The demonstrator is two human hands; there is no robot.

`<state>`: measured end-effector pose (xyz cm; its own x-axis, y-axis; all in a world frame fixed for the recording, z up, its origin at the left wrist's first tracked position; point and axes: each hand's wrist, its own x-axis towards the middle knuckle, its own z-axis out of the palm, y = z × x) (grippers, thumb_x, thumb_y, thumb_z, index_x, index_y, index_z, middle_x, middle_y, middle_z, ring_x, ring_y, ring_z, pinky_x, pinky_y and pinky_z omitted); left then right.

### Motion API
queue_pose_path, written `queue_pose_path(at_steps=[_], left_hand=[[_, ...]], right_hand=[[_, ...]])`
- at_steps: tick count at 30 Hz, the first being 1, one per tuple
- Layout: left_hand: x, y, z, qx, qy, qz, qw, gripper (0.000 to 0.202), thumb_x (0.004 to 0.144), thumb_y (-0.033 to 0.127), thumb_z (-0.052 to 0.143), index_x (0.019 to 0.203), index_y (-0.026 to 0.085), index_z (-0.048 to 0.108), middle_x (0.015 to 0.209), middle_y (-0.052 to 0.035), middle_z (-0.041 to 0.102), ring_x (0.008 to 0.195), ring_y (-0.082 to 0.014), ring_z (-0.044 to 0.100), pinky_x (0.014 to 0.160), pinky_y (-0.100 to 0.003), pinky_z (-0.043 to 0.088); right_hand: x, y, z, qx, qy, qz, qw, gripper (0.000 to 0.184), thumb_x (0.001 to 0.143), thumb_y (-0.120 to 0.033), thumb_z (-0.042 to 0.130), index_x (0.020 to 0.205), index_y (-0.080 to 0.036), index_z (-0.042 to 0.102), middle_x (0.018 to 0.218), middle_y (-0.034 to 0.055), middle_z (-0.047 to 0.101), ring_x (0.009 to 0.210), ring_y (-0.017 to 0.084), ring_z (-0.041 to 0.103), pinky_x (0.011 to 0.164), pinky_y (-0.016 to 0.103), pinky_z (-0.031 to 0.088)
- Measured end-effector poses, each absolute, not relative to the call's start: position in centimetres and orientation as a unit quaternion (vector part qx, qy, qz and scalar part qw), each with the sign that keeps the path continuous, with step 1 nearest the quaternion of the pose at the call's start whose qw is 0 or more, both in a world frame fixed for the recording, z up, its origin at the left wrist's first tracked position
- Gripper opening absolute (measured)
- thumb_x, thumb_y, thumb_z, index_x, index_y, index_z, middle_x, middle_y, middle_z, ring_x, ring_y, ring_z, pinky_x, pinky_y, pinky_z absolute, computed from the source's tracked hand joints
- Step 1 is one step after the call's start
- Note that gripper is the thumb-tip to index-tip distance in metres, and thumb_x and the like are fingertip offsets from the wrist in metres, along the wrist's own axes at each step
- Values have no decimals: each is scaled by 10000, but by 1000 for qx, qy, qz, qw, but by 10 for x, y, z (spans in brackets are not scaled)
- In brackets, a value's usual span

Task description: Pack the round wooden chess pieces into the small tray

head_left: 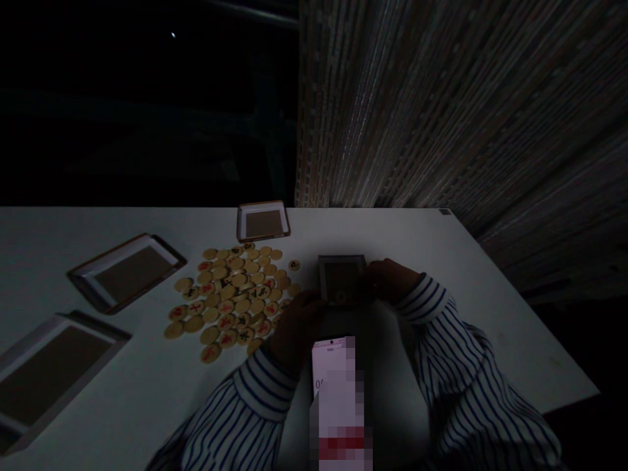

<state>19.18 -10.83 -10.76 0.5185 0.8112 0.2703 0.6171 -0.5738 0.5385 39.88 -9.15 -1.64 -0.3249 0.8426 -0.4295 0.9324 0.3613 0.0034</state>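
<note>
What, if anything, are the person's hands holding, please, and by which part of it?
The small open box appears held: the right hand is at its right side, the left hand at its near-left corner; darkness hides the exact grip.

L arm (pixel 240 405) & R arm (pixel 456 350) reach fwd from near side, angled in twd each other. L hand (pixel 296 327) sits nearer, R hand (pixel 392 280) a bit farther & right; both dim, grip unclear.

From the pile of discs (pixel 235 299) on my desk (pixel 495 327), trays lie at twelve-thirty (pixel 263 226), nine (pixel 135 271) and eight (pixel 56 373). At three is a box (pixel 341 278), my left grip (pixel 300 320) at its eight, my right grip (pixel 391 279) at its three; phone (pixel 338 392) between my sleeves (pixel 265 386).
</note>
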Motion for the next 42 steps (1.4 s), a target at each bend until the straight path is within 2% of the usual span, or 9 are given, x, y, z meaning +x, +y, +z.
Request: queue_pose_path(at_steps=[6, 16, 24, 28, 32, 39, 42], left_hand=[[191, -108, -109, 845, 421, 247, 217, 248, 805, 161, 444, 943, 183, 648, 1034, -83, 587, 926, -176, 578, 797, -313, 509], [192, -108, -108, 850, 409, 252, 217, 227, 801, 151, 456, 923, 179, 644, 1013, -77, 593, 925, -179, 573, 819, -334, 499], [189, -109, -102, 844, 394, 315, 184, 237, 811, 165, 432, 974, 163, 603, 1004, -85, 598, 959, -181, 558, 829, -351, 500], [173, -110, -86, 823, 434, 330, 161, 255, 822, 231, 437, 1010, 158, 593, 1049, -94, 595, 979, -189, 553, 847, -362, 488], [145, -112, -63, 808, 458, 333, 161, 270, 835, 274, 423, 1017, 189, 604, 1057, -58, 606, 983, -170, 554, 874, -333, 464], [87, -114, -53, 745, 524, 400, 101, 246, 796, 351, 484, 903, 187, 632, 976, -38, 635, 932, -172, 578, 870, -318, 453], [69, -113, -58, 722, 552, 408, 92, 253, 785, 374, 496, 892, 181, 620, 961, -35, 641, 882, -170, 597, 808, -306, 482]], right_hand=[[399, -92, -20, 550, 804, -106, 201, 239, 792, -267, 493, 934, -173, 661, 918, 108, 656, 804, 207, 606, 674, 302, 436], [406, -91, -21, 557, 807, -124, 155, 215, 778, -262, 496, 869, -198, 681, 868, 78, 664, 761, 176, 603, 661, 274, 426], [417, -101, -16, 572, 817, -45, 66, 253, 797, -217, 449, 961, -210, 641, 869, 69, 660, 781, 178, 593, 690, 283, 415], [418, -109, -14, 584, 810, -53, 13, 262, 791, -201, 457, 990, -194, 626, 878, 62, 659, 787, 159, 585, 710, 263, 417], [418, -120, -15, 596, 801, -50, -36, 262, 800, -200, 443, 987, -185, 626, 886, 57, 659, 801, 159, 580, 727, 268, 420], [418, -136, -21, 602, 792, -35, -95, 256, 812, -204, 433, 976, -172, 627, 907, 57, 661, 825, 162, 577, 750, 282, 424], [416, -138, -21, 605, 789, -27, -105, 261, 821, -215, 423, 975, -174, 629, 924, 54, 663, 845, 167, 579, 767, 285, 425]])
